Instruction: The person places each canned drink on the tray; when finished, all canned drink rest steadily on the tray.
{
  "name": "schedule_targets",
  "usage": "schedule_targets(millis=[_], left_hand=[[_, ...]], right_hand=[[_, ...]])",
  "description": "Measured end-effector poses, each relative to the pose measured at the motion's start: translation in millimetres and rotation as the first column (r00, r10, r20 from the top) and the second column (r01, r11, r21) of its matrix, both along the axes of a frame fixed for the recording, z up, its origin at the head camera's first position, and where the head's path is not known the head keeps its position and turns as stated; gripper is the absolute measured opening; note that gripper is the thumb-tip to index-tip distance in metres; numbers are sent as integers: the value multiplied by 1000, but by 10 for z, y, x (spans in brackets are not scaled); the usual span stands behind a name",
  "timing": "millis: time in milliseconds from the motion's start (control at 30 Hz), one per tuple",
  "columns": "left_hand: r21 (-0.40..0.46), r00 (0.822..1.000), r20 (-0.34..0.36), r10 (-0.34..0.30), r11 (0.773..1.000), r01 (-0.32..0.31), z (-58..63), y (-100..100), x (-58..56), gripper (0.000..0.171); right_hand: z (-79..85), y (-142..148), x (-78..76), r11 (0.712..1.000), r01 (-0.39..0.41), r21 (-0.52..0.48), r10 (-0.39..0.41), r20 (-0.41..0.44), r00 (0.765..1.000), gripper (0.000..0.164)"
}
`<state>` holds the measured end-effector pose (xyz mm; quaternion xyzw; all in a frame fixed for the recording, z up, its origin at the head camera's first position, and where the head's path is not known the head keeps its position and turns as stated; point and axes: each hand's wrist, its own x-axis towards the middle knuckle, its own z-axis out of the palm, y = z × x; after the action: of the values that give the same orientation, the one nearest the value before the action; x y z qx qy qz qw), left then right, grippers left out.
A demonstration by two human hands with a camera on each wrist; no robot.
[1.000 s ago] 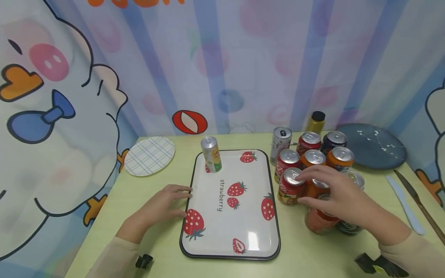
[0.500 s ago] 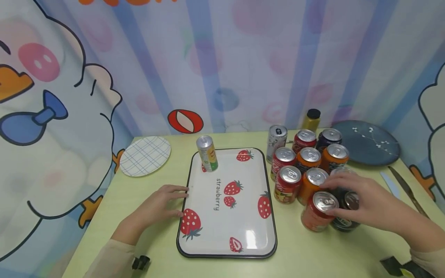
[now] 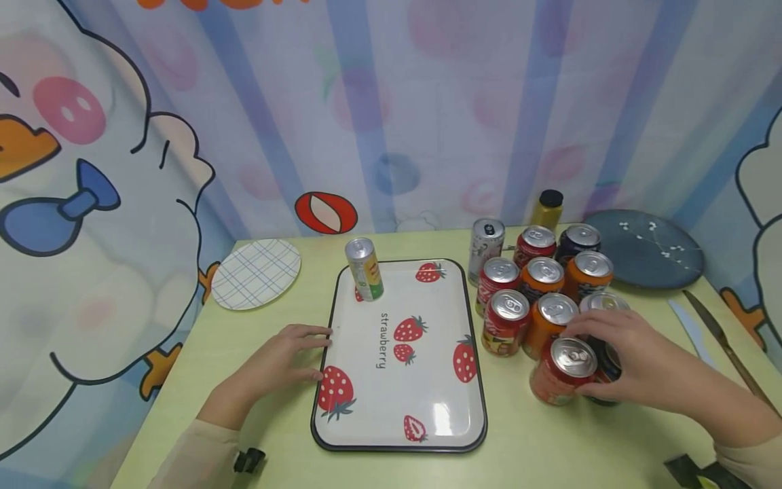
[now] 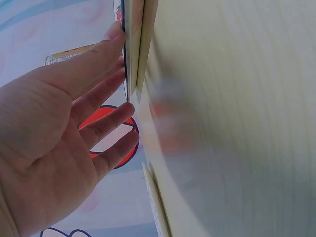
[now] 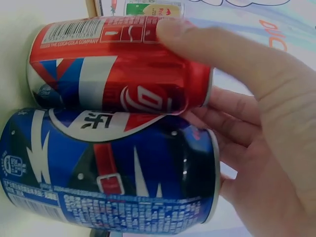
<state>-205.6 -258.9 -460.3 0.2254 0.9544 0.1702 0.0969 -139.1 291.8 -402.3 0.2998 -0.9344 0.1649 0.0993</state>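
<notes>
In the head view my left hand [image 3: 269, 370] rests at the left edge of a white strawberry-print tray [image 3: 391, 424], fingers relaxed. In the left wrist view its fingertips meet the rim. My right hand [image 3: 654, 360] grips the upper part of a red soda can [image 3: 552, 380], the front one of a group; the right wrist view has its thumb on that can's side and the fingers behind. A dark blue soda can [image 5: 118, 182] stands right beside it. A slim silver, yellow and green can [image 3: 366, 272] stands on the tray's far left corner.
Several more soda cans, among them a red can [image 3: 506, 333] and an orange can [image 3: 544, 326], cluster behind. A bottle with a black lid [image 3: 548, 207], a dark plate [image 3: 647, 244], two knives [image 3: 721, 336] and a checked plate [image 3: 256, 275] lie around the table.
My right hand has moved from above the middle cans toward the front right of the group and taken hold of the front red can. The left hand has stayed at the tray.
</notes>
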Motion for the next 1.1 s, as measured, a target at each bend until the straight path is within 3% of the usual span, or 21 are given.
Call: schedule_targets(millis=[167,467,700,967,1100], left_hand=[[-1,1000,6,5,1000,-5,10,2,0,59],[14,1000,6,1,1000,-1,15,-7,-4,58],[11,1000,-6,-8,1000,8,7,-13,5,58],[-4,1000,-13,-16,1000,16,15,-2,-3,57],[12,1000,-1,-13,1000,13,6,2,-2,57]], right_hand=[[-13,-34,14,999,-14,-29,14,-15,1000,74],[65,-282,71,971,-100,-216,108,22,994,78],[163,-710,57,968,-58,-246,56,-16,998,75],[227,-1242,-226,929,-28,-369,56,66,996,65],[207,-1491,-423,921,19,-389,9,70,998,62]])
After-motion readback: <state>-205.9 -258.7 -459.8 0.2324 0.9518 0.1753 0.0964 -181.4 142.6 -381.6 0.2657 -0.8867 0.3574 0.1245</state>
